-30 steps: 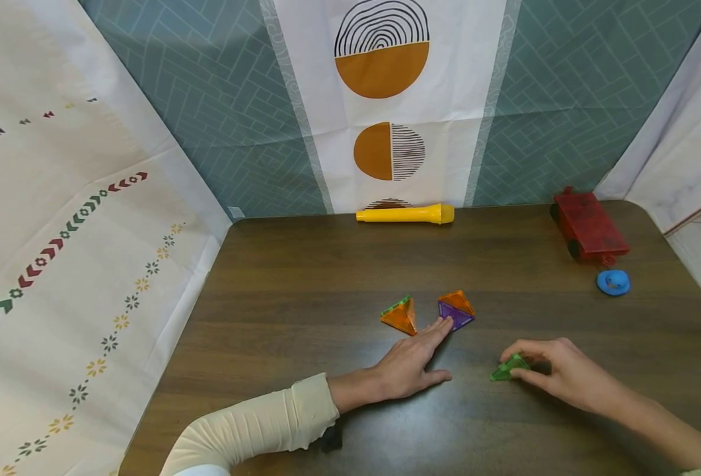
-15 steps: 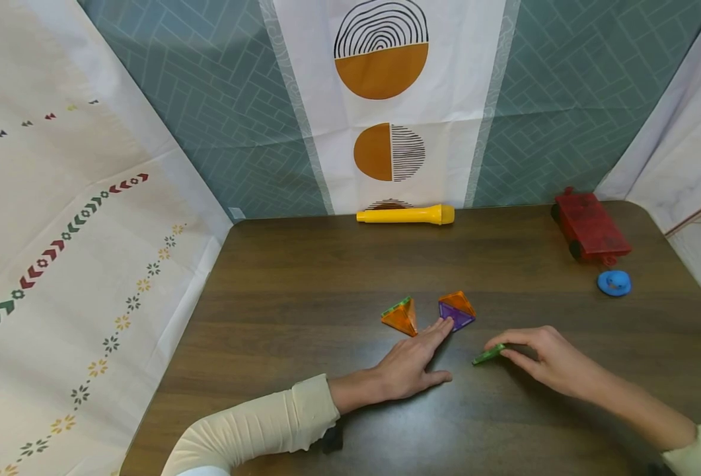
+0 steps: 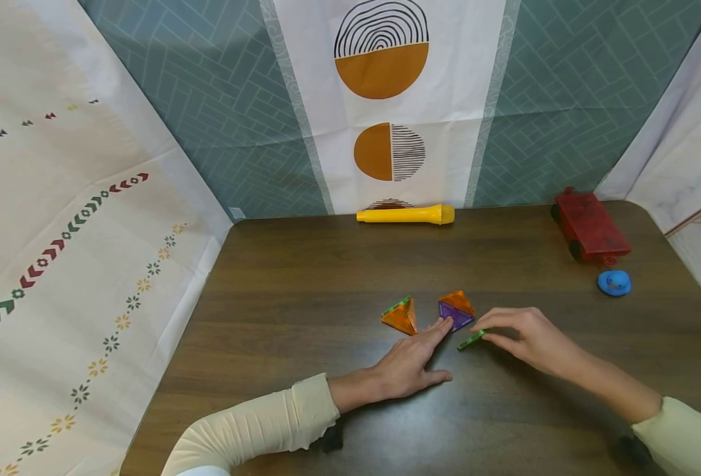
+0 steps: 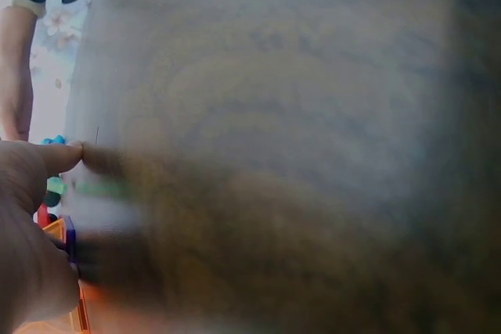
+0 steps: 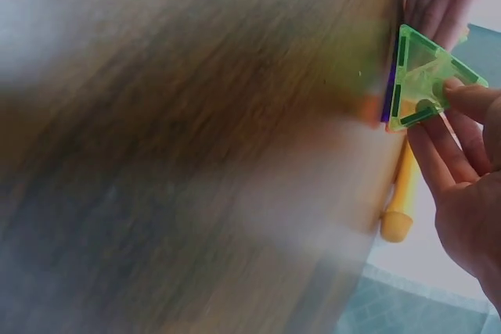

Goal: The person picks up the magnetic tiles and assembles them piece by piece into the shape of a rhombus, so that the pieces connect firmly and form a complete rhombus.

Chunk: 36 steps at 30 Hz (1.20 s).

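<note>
My right hand (image 3: pixel 525 338) pinches a clear green triangular magnetic tile (image 3: pixel 471 340) between thumb and fingers, tilted just above the table; in the right wrist view the green tile (image 5: pixel 427 76) shows its whole outline. My left hand (image 3: pixel 411 365) lies with fingers stretched out, its fingertips touching a purple triangular tile (image 3: pixel 456 316). An orange tile (image 3: pixel 457 302) adjoins the purple one on its far side. Left of those stands a small piece of orange tiles (image 3: pixel 399 319) with a green edge, close to the left fingers. In the left wrist view my left hand (image 4: pixel 31 232) covers part of the tiles.
A yellow toy microphone (image 3: pixel 406 214) lies along the back edge of the wooden table (image 3: pixel 291 264). At the right rear stand a red toy wagon (image 3: pixel 591 227) and a small blue hat-shaped piece (image 3: pixel 614 283). Fabric hangs behind the table and on both sides.
My right hand has carried the green tile left and away from me, up close to the purple tile, tipping it more edge-on. My left hand has stayed in place.
</note>
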Available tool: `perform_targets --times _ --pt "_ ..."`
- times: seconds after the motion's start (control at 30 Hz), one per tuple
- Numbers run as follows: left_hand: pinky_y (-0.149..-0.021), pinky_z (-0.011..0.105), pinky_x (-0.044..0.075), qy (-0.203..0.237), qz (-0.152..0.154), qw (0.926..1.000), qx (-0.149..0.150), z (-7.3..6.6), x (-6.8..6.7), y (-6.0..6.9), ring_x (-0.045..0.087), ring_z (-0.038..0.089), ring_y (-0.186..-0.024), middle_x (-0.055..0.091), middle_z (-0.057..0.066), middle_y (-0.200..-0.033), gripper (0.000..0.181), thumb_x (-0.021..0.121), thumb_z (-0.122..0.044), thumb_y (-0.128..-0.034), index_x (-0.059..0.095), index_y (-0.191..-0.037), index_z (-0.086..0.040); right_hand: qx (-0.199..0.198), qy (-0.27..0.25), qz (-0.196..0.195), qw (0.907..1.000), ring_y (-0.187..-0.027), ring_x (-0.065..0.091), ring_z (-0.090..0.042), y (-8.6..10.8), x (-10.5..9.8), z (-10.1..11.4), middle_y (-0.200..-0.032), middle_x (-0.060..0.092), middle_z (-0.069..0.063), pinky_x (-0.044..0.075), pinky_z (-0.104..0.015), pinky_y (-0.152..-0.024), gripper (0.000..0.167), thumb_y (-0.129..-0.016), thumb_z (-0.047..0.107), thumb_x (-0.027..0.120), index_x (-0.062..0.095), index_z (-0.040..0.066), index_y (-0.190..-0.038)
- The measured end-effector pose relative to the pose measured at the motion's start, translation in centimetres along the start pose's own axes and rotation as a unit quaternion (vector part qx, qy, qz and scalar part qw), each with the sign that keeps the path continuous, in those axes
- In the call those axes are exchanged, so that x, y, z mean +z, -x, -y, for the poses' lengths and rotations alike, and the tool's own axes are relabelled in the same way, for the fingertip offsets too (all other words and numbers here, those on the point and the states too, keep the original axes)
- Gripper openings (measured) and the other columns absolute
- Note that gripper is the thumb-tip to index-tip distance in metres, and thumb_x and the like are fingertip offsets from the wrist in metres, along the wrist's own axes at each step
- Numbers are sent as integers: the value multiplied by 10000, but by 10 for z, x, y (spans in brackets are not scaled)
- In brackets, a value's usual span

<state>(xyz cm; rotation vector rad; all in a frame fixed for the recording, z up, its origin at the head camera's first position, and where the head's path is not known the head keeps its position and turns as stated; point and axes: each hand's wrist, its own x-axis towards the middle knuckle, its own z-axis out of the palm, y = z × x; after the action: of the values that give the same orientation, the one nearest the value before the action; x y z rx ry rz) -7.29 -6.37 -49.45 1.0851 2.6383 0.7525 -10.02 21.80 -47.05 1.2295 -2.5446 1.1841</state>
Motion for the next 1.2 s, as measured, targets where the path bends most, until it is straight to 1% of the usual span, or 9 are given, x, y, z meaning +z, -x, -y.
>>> perform_targets --times 0.1,0.23,0.43,0.6,0.77,0.87,1.03,1.13,1.2 --pt "-1215 335 346 -9 -18 10000 28 1 0 0 281 169 -1570 264 112 -1728 939 764 -384 -1006 215 -1696 -61 44 21 -18 10000 -1007 748 -94 -5 4 -2 -1087 788 69 578 -194 -852 399 -816 -123 850 813 135 -1118" --pt "-1212 337 352 -9 -36 10000 47 1 -1 -1 293 179 -1566 271 123 -1724 936 763 -384 -1006 218 -1694 -57 111 61 -51 9999 -994 748 -98 -10 8 -4 -1064 789 88 620 -295 -795 379 -825 -99 859 813 165 -1094" --pt "-1214 347 349 50 -16 10000 62 1 -1 -1 296 187 -1564 266 135 -1722 947 769 -378 -1002 209 -1696 -57 247 189 -110 9995 -999 756 -144 -15 10 -5 -1071 786 114 623 -310 -797 376 -825 -72 874 819 200 -1078" --pt "-1212 353 354 35 -36 10000 69 1 0 0 306 195 -1561 270 135 -1721 937 764 -375 -1007 214 -1696 -60 339 213 -120 9991 -1014 757 -165 -18 10 -6 -1079 790 104 630 -354 -806 372 -824 -78 873 824 186 -1081" --pt "-1207 357 364 58 -49 9999 105 1 0 1 313 209 -1560 269 148 -1719 936 764 -373 -1007 214 -1695 -58 485 320 -129 9982 -1021 754 -172 -20 11 -5 -1092 796 84 626 -345 -800 351 -827 -67 873 829 161 -1089" --pt "-1206 352 363 29 -55 9999 126 1 1 1 314 212 -1559 271 153 -1717 934 763 -373 -1007 216 -1694 -54 608 314 -135 9976 -1038 756 -198 -20 10 -4 -1123 794 53 631 -378 -823 380 -830 -78 867 818 143 -1135" --pt "-1206 355 363 30 -21 10000 86 1 1 1 308 206 -1561 262 149 -1721 936 758 -378 -1011 207 -1697 -60 717 143 -355 9967 -966 762 -156 -22 6 -2 -1104 786 27 627 -460 -825 465 -819 -118 857 765 94 -1223" --pt "-1210 358 356 1 2 10000 74 0 1 1 303 212 -1565 255 153 -1723 936 756 -379 -1012 207 -1696 -51 745 177 -559 9955 -912 748 -113 -24 1 -1 -1065 781 22 633 -450 -804 506 -801 -134 862 741 80 -1243" --pt "-1214 355 347 -54 13 9999 87 0 0 0 297 218 -1567 250 155 -1726 938 757 -378 -1012 206 -1694 -43 803 220 -688 9941 -916 744 -107 -25 -3 -1 -1083 780 6 634 -415 -808 516 -805 -146 852 729 70 -1257"
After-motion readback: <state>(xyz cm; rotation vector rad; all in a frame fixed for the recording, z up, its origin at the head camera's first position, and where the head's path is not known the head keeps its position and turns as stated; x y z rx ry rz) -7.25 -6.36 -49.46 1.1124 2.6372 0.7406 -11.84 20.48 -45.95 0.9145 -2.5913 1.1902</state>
